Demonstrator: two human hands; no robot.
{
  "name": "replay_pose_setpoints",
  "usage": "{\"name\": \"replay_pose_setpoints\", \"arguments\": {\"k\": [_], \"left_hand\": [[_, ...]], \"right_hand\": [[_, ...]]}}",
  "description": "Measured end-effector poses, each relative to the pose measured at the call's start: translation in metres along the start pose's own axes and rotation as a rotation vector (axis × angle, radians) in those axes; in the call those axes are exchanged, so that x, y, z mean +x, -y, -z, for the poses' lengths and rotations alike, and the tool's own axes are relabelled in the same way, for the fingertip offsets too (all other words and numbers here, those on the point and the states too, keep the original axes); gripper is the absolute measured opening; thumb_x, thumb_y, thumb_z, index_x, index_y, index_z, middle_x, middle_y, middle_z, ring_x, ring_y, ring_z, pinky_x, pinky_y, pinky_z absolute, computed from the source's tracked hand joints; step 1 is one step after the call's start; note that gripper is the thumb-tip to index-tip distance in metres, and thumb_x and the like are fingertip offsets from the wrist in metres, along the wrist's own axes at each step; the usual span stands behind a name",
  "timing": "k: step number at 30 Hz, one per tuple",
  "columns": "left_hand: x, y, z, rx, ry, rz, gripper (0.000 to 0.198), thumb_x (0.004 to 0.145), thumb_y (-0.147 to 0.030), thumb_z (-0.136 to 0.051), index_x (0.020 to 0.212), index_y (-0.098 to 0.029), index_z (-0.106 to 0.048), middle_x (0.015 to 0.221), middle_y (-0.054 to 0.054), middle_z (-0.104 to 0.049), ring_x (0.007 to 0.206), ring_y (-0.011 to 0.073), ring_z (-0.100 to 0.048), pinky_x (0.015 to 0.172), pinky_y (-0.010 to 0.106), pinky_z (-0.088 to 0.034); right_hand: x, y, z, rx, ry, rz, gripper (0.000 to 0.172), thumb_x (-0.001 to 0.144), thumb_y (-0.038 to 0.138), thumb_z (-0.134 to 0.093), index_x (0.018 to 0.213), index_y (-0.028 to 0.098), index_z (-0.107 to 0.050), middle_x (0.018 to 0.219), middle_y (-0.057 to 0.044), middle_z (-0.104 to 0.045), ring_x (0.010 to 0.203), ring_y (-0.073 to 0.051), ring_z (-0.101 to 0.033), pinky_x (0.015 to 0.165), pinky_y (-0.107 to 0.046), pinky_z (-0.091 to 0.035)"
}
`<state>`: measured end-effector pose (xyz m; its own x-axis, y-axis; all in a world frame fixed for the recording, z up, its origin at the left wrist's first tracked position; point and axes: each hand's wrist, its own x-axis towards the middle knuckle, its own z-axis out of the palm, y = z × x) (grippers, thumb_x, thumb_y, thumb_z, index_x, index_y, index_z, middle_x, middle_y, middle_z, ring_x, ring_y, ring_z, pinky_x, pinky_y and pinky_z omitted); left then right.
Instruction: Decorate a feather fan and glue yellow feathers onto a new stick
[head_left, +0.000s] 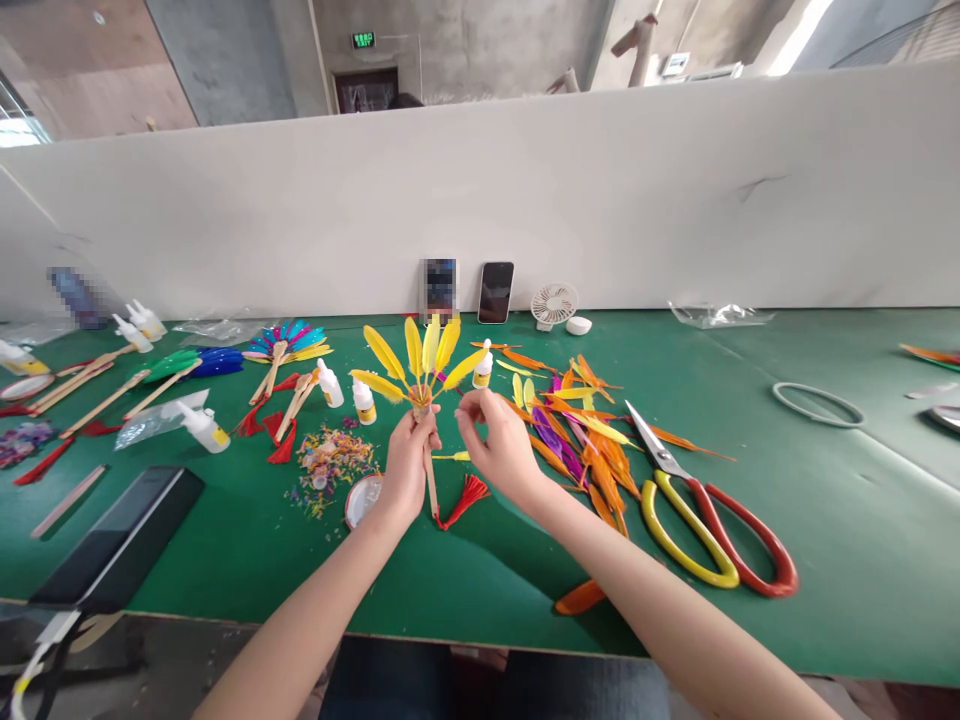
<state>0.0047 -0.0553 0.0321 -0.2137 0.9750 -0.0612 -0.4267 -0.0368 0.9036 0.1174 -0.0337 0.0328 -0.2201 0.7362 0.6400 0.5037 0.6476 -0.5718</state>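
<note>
My left hand (409,450) is wrapped round the wooden handle of a feather fan (415,350), held upright above the table. Several yellow feathers spread from its top, and a red tassel (466,500) hangs at the handle's lower end. Close to the fan's right side, my right hand (499,440) has its fingers curled in a pinch; whatever may be between the fingertips is too small to make out. Right of that hand lies a pile of loose orange, yellow and purple feathers (600,440). Small glue bottles (364,400) stand just behind the hands.
Large scissors (697,510) with red and yellow handles lie at right, near a grey ring (817,405). Coloured feather fans (289,345), feather scraps (334,465) and a black power bank (124,535) are at left. A phone (495,293) and small fan (553,303) stand by the partition.
</note>
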Motion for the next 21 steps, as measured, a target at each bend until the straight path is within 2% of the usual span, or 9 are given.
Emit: {"name": "replay_pose_setpoints", "arguments": {"k": [2, 4, 6, 9, 13, 15, 17, 19, 21], "left_hand": [[0.001, 0.000, 0.000, 0.011, -0.029, 0.000, 0.020, 0.061, -0.029, -0.064, 0.075, -0.015, -0.060, 0.059, -0.004, -0.044, 0.057, 0.0071, -0.041, 0.057, 0.021, -0.033], [0.001, 0.001, 0.000, 0.012, -0.041, 0.007, 0.021, 0.061, -0.029, -0.065, 0.076, -0.016, -0.061, 0.061, -0.003, -0.046, 0.063, 0.0092, -0.045, 0.060, 0.022, -0.035], [0.002, 0.002, 0.000, 0.003, -0.024, 0.024, 0.023, 0.061, -0.030, -0.064, 0.079, -0.017, -0.061, 0.063, -0.003, -0.048, 0.069, 0.0118, -0.049, 0.064, 0.023, -0.037], [0.002, 0.003, 0.001, 0.031, 0.001, 0.040, 0.026, 0.064, -0.033, -0.062, 0.084, -0.018, -0.061, 0.068, -0.001, -0.052, 0.074, 0.0145, -0.052, 0.067, 0.025, -0.039], [0.001, 0.003, 0.001, 0.126, 0.027, -0.008, 0.028, 0.066, -0.034, -0.060, 0.089, -0.018, -0.060, 0.082, 0.002, -0.058, 0.086, 0.0168, -0.053, 0.076, 0.026, -0.039], [0.000, 0.002, 0.000, 0.151, 0.061, -0.013, 0.031, 0.065, -0.033, -0.061, 0.092, -0.018, -0.059, 0.089, 0.004, -0.059, 0.092, 0.0181, -0.052, 0.079, 0.026, -0.038], [-0.002, 0.001, 0.000, 0.176, 0.086, -0.014, 0.034, 0.064, -0.032, -0.063, 0.094, -0.017, -0.058, 0.092, 0.005, -0.058, 0.094, 0.0190, -0.052, 0.078, 0.026, -0.038], [-0.002, 0.000, -0.001, 0.189, 0.094, -0.030, 0.036, 0.064, -0.032, -0.063, 0.096, -0.017, -0.057, 0.091, 0.004, -0.058, 0.092, 0.0183, -0.052, 0.076, 0.026, -0.039], [-0.002, 0.001, -0.002, 0.182, 0.069, -0.044, 0.036, 0.064, -0.031, -0.062, 0.097, -0.018, -0.056, 0.088, 0.003, -0.057, 0.088, 0.0162, -0.052, 0.074, 0.025, -0.039]], "right_hand": [[-0.002, 0.000, -0.004, 0.131, 0.155, -0.211, 0.012, 0.080, 0.028, -0.040, 0.071, 0.021, -0.041, 0.060, 0.001, -0.050, 0.053, -0.014, -0.047, 0.051, -0.028, -0.039], [-0.005, -0.002, -0.010, 0.310, 0.293, -0.357, 0.015, 0.078, 0.033, -0.042, 0.069, 0.021, -0.040, 0.060, 0.002, -0.050, 0.054, -0.013, -0.049, 0.052, -0.028, -0.040], [-0.008, -0.004, -0.016, 0.511, 0.393, -0.451, 0.015, 0.076, 0.035, -0.046, 0.072, 0.021, -0.041, 0.064, 0.002, -0.053, 0.059, -0.013, -0.053, 0.057, -0.028, -0.043], [-0.011, -0.006, -0.022, 0.720, 0.469, -0.571, 0.021, 0.070, 0.036, -0.054, 0.078, 0.021, -0.042, 0.065, 0.003, -0.055, 0.061, -0.013, -0.057, 0.061, -0.029, -0.045], [-0.011, -0.004, -0.024, 0.835, 0.456, -0.672, 0.034, 0.058, 0.037, -0.066, 0.073, 0.020, -0.041, 0.061, 0.004, -0.056, 0.060, -0.012, -0.057, 0.060, -0.027, -0.045], [-0.011, -0.002, -0.023, 0.867, 0.454, -0.672, 0.034, 0.056, 0.037, -0.068, 0.070, 0.020, -0.042, 0.060, 0.004, -0.056, 0.060, -0.012, -0.057, 0.059, -0.027, -0.045], [-0.009, -0.001, -0.021, 0.885, 0.439, -0.626, 0.028, 0.059, 0.037, -0.065, 0.067, 0.019, -0.044, 0.060, 0.004, -0.055, 0.060, -0.012, -0.056, 0.059, -0.027, -0.045], [-0.007, -0.001, -0.018, 0.870, 0.364, -0.573, 0.023, 0.065, 0.037, -0.059, 0.067, 0.019, -0.046, 0.060, 0.004, -0.054, 0.058, -0.011, -0.056, 0.059, -0.027, -0.045], [-0.003, -0.004, -0.012, 0.825, 0.221, -0.543, 0.019, 0.069, 0.036, -0.054, 0.068, 0.019, -0.045, 0.058, 0.005, -0.052, 0.055, -0.011, -0.054, 0.057, -0.027, -0.044]]}}
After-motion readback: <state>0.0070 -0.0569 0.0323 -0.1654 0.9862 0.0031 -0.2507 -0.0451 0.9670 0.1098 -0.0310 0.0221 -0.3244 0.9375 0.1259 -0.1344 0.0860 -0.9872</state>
